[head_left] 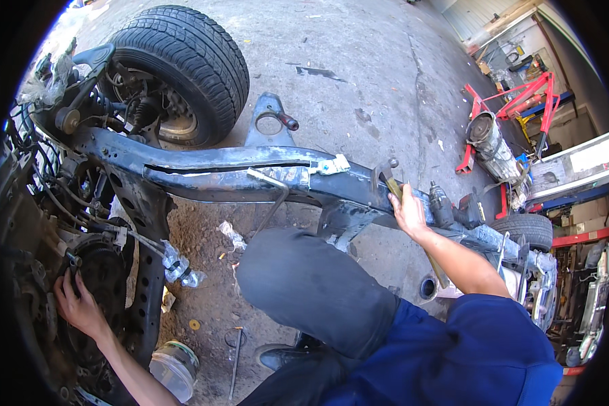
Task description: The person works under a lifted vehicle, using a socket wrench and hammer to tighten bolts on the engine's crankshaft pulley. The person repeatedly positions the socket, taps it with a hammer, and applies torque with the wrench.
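Grey stained concrete floor, open yard, garage clutter beyond. We brace on the dark steel subframe [250,172]: our right hand [407,213] clamps a wooden-handled hammer [394,186] on its right end, our left hand [80,306] below its left end, fingers curled on the round clutch housing [105,284]. Tyre [186,64] behind subframe.

Black treaded tyre [183,64], grey-blue frame rail [203,166], red stand [514,105], seemingly brass-yellow tool [394,188].

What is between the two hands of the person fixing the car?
In the head view, between the left hand on the round dark engine part and the right hand on the metal frame beam lie the person's bent knee and dirty ground.
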The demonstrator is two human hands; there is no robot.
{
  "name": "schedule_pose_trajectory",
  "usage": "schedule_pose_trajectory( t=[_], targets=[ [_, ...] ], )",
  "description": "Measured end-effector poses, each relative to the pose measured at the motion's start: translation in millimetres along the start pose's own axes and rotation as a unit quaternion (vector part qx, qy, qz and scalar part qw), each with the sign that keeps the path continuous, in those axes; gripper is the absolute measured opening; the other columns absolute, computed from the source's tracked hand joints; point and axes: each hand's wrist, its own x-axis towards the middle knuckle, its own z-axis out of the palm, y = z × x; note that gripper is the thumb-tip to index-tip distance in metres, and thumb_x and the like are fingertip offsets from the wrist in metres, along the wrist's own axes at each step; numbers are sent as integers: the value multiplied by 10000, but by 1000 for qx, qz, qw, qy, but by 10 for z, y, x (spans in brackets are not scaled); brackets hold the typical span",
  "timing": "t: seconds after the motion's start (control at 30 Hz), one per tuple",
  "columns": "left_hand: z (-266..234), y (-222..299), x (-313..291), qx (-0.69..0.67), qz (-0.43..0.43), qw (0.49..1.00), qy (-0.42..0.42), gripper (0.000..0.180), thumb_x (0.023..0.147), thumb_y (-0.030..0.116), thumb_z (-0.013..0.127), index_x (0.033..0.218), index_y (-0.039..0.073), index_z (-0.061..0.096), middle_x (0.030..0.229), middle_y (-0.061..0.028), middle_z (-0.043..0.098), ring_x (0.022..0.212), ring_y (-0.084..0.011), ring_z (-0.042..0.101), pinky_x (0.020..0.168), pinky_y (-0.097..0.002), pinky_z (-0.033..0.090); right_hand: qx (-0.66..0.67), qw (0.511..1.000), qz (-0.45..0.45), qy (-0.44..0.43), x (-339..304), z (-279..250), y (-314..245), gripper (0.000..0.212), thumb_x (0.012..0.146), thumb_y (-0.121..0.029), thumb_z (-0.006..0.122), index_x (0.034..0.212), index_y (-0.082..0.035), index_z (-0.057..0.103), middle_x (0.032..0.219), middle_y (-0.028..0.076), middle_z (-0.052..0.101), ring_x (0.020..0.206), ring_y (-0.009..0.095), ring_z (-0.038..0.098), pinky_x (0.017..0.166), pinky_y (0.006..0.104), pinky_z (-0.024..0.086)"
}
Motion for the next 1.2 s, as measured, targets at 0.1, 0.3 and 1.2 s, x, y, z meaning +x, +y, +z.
schedule_pose_trajectory(
  t=[0.1,0.3,1.2],
  targets=[
    [-11,1,0,0,-2,1000,4,269,988,286,653,1176,101,704,1168,-134,657,1046,-369,636,896,-458,488,-37,999,-34,-12,-8,-44,-25,391,1012,-303,592,1218,9,476,1119,311,640,994,498,639,821,551,511],
    [2,-16,12,-23,2,1000,5,265,985,271,657,1159,76,704,1162,-142,659,1040,-369,639,889,-452,491,-55,996,-65,-12,-112,-307,-104,408,992,-302,627,1224,14,510,1182,268,630,1058,460,627,878,512,507],
    [-147,231,52,-75,-39,996,23,270,910,177,737,1163,87,711,1172,-135,672,1092,-345,635,954,-435,490,53,880,-472,5,-30,104,-1676,492,817,-148,765,1225,27,553,1177,228,591,1079,405,601,899,466,500]
  ],
)
